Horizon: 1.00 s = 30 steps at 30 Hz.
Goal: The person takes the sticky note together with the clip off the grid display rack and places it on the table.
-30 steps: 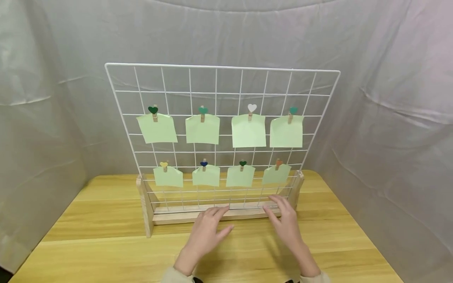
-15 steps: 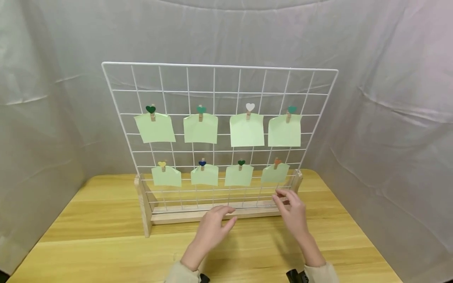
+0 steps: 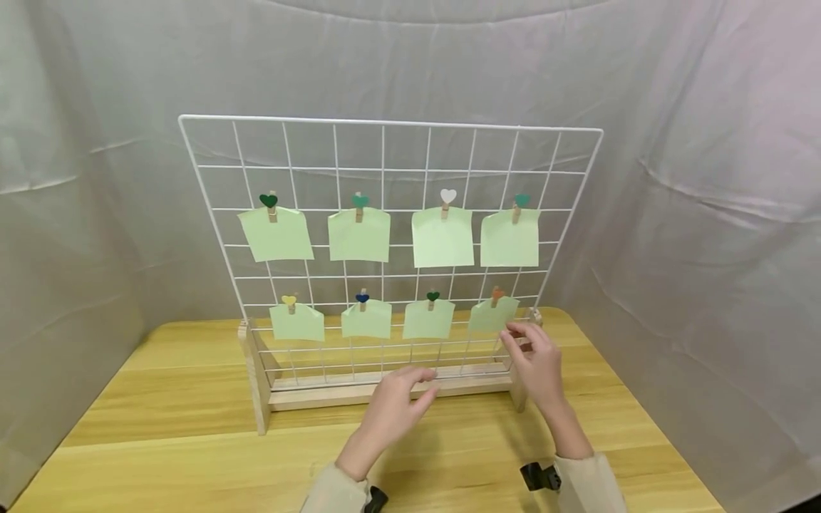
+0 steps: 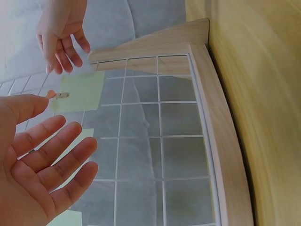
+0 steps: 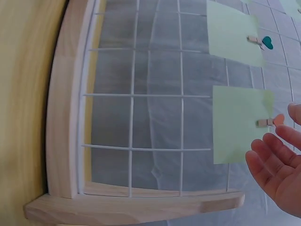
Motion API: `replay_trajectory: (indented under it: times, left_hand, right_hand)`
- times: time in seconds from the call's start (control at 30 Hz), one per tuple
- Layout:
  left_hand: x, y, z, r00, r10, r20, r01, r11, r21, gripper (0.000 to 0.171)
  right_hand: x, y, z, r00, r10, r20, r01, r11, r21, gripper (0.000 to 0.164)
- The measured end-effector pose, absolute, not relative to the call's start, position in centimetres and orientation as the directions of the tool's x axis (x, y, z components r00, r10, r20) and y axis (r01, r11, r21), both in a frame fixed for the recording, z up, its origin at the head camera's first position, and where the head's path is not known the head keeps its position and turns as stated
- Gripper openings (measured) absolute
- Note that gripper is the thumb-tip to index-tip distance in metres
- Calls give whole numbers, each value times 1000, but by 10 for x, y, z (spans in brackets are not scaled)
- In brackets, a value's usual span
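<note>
A white wire grid panel (image 3: 391, 122) stands upright in a wooden base (image 3: 308, 399). Two rows of pale green paper notes hang on it from small wooden clothespins with coloured hearts. My right hand (image 3: 539, 367) is in front of the grid's lower right, its loosely bent fingers just below the note (image 3: 492, 317) with the orange heart clip (image 3: 497, 293); nothing is held. In the right wrist view, that hand (image 5: 277, 174) overlaps the note's edge near the orange clip (image 5: 278, 121). My left hand (image 3: 394, 406), fingers relaxed and apart, hovers before the base bar, holding nothing.
The grid rests on a wood-grain table (image 3: 160, 463). Grey cloth (image 3: 705, 249) hangs behind and at both sides. The base's left upright (image 3: 255, 385) juts toward the front. Black wrist straps show at both sleeves.
My right hand has risen and shifted right, from the base bar to the lower right note. My left hand has moved slightly right. The whole view has shifted slightly; the notes hang as before.
</note>
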<state>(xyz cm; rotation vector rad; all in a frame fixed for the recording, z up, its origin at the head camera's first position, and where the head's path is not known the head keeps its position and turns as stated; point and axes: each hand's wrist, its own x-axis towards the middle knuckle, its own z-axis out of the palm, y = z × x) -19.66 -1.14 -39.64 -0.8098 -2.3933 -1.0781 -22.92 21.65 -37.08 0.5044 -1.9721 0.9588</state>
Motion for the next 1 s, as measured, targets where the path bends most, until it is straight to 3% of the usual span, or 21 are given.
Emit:
replay_trajectory:
  times: [0.5,1.0]
  left_hand:
    - [-207,5,-379,-727,350,591,681,481,553,20]
    - [-220,21,-363,-724,323,609,683,452,573,21]
  right_hand:
    - [-241,221,-351,-542,29,840,-640,634,-435,16]
    - [-255,226,-331,-626,-49,778,-605,660,-445,16]
